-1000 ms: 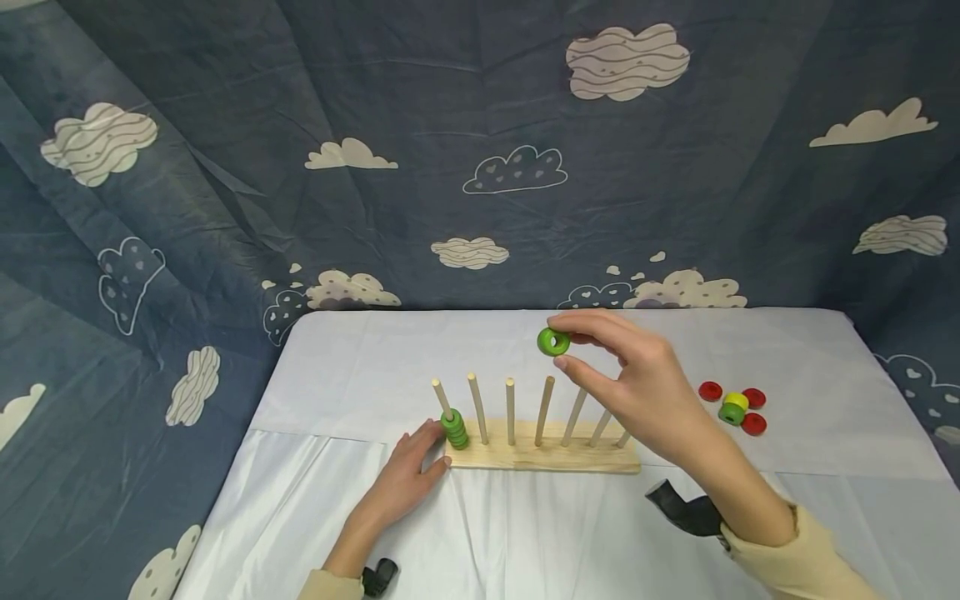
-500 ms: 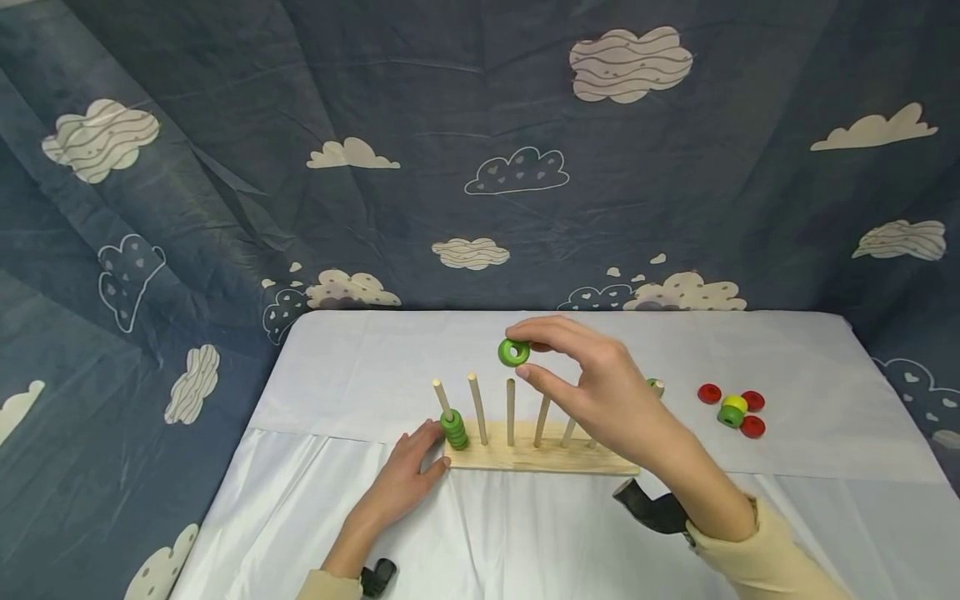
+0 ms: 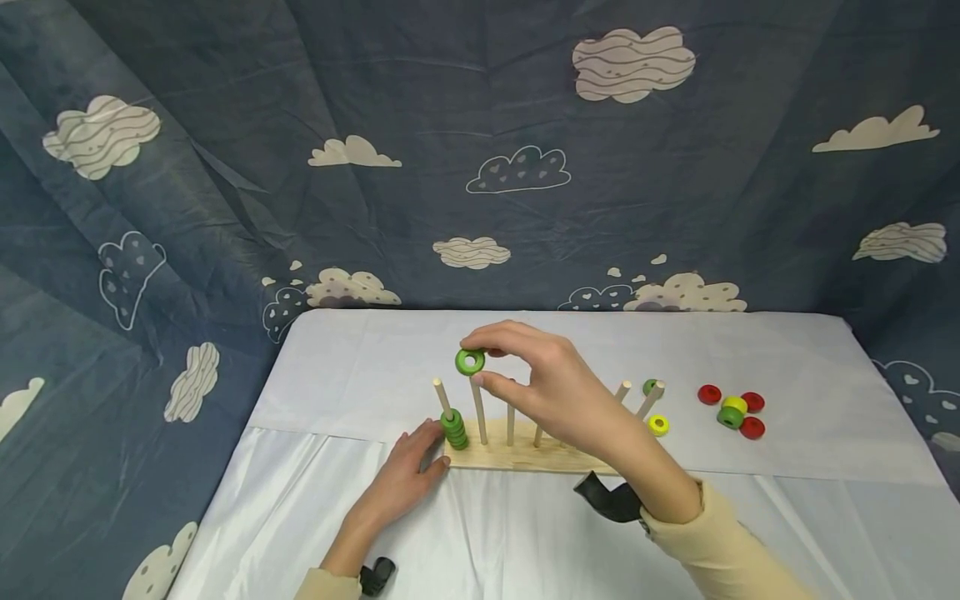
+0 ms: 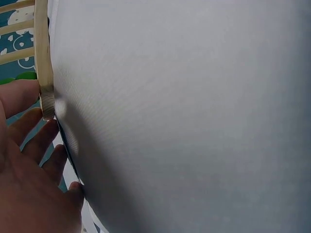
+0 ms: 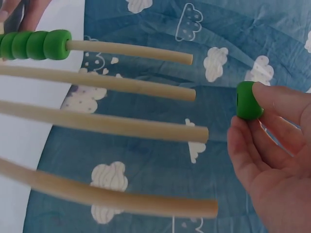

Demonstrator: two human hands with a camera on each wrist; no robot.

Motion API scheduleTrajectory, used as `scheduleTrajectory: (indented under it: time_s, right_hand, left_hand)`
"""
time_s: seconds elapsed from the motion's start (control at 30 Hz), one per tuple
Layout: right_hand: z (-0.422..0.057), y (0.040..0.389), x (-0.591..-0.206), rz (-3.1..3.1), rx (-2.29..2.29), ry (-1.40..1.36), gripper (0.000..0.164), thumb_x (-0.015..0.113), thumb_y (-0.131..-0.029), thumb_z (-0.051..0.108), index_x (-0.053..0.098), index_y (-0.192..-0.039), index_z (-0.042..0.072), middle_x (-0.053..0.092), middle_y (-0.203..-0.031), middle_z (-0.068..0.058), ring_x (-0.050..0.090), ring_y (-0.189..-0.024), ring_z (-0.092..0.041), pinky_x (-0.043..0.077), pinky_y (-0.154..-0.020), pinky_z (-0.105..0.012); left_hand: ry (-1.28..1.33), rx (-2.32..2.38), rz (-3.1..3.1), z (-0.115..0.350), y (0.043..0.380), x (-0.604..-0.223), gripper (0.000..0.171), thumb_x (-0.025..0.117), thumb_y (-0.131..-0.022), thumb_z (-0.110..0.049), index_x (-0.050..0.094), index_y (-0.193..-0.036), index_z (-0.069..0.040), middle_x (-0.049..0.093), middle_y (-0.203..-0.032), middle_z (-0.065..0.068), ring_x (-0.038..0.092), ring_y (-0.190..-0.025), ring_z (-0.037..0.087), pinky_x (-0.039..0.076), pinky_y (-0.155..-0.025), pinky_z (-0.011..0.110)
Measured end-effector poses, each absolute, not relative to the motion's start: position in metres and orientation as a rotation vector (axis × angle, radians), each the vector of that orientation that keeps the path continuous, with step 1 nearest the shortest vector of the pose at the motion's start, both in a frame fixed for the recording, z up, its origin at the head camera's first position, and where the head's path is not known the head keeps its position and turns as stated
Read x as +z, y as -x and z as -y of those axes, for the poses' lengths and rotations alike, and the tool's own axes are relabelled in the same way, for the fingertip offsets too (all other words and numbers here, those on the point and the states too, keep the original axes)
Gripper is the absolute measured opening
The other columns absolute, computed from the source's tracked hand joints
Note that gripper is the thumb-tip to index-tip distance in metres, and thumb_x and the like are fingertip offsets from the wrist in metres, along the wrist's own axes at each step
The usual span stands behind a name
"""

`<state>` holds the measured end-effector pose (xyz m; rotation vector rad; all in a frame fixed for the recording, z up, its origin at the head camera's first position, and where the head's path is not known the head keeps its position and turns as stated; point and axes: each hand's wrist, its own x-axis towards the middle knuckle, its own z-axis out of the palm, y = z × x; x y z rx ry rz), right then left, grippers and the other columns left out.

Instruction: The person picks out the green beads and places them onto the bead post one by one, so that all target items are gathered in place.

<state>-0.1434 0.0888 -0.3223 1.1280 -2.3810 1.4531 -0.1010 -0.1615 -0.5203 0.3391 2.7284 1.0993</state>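
Ring (image 5: 249, 100) aloft, left hand (image 3: 407, 471) at base edge (image 4: 43, 58)

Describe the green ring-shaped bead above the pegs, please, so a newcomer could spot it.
On the white cloth sits a pale wooden peg rack. Above its pegs, the right hand pinches a round green bead with a central hole. The stacked green beads sit on the leftmost peg; only this one is held.

One left hand (image 3: 405, 471) and one right hand (image 3: 557, 379) show. One wooden base (image 3: 498, 458) bears seven pegs (image 3: 480, 414). Seven green rings (image 3: 454, 430) are visible, with four on a peg, one held and two loose; red rings (image 3: 709, 395) number three, yellow rings (image 3: 735, 403) two. There are two sleeves (image 3: 723, 542), two black wrist pieces (image 3: 609, 500) and one white tablecloth (image 3: 360, 367).
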Motion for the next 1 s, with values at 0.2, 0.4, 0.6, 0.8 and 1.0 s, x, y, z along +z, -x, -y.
scheduleTrajectory:
  time_s: [0.2, 0.4, 0.6, 0.8, 1.0]
  right_hand:
    - [-0.078, 0.148, -0.322, 2.401, 1.459, -1.199, 0.035, 0.075, -0.087, 0.005, 0.067, -0.120, 0.015, 0.065, -0.118, 0.010, 0.059, -0.108, -0.007, 0.049, -0.094, -0.028]
    - [-0.070, 0.153, -0.321, 2.472, 1.391, -1.261, 0.035, 0.074, -0.088, 0.003, 0.067, -0.120, 0.014, 0.064, -0.117, 0.011, 0.058, -0.108, -0.005, 0.048, -0.095, -0.025]
    - [-0.064, 0.158, -0.320, 2.538, 1.349, -1.338, 0.031, 0.073, -0.089, 0.003, 0.067, -0.117, 0.014, 0.065, -0.112, 0.010, 0.058, -0.104, -0.005, 0.048, -0.092, -0.024]
    - [-0.059, 0.159, -0.321, 2.649, 1.337, -1.326, 0.031, 0.072, -0.089, 0.003, 0.068, -0.118, 0.014, 0.066, -0.112, 0.010, 0.058, -0.102, -0.005, 0.048, -0.090, -0.023]
    - [-0.056, 0.161, -0.322, 2.708, 1.310, -1.322, 0.030, 0.072, -0.090, 0.006, 0.068, -0.119, 0.012, 0.067, -0.111, 0.009, 0.060, -0.102, -0.008, 0.050, -0.091, -0.026]
  left_hand:
    - [-0.344, 1.096, -2.733, 0.162, 0.102, -0.521, 0.052, 0.060, -0.098, -0.024, 0.045, -0.147, -0.013, 0.044, -0.150, 0.005, 0.027, -0.145, 0.023, 0.013, -0.117, 0.055]
    - [-0.369, 1.114, -2.730, 0.162, 0.102, -0.521, 0.052, 0.061, -0.098, -0.023, 0.045, -0.147, -0.015, 0.045, -0.150, 0.004, 0.027, -0.145, 0.024, 0.014, -0.116, 0.058]
    - [-0.372, 1.129, -2.728, 0.162, 0.102, -0.521, 0.052, 0.061, -0.098, -0.022, 0.045, -0.148, -0.015, 0.044, -0.150, 0.003, 0.027, -0.145, 0.025, 0.014, -0.116, 0.059]
    - [-0.367, 1.132, -2.720, 0.162, 0.102, -0.520, 0.052, 0.061, -0.098, -0.021, 0.045, -0.147, -0.014, 0.044, -0.150, 0.005, 0.027, -0.145, 0.025, 0.014, -0.116, 0.060]
    - [-0.376, 1.134, -2.720, 0.162, 0.102, -0.519, 0.052, 0.061, -0.098, -0.021, 0.045, -0.148, -0.014, 0.043, -0.151, 0.004, 0.027, -0.145, 0.025, 0.014, -0.116, 0.060]
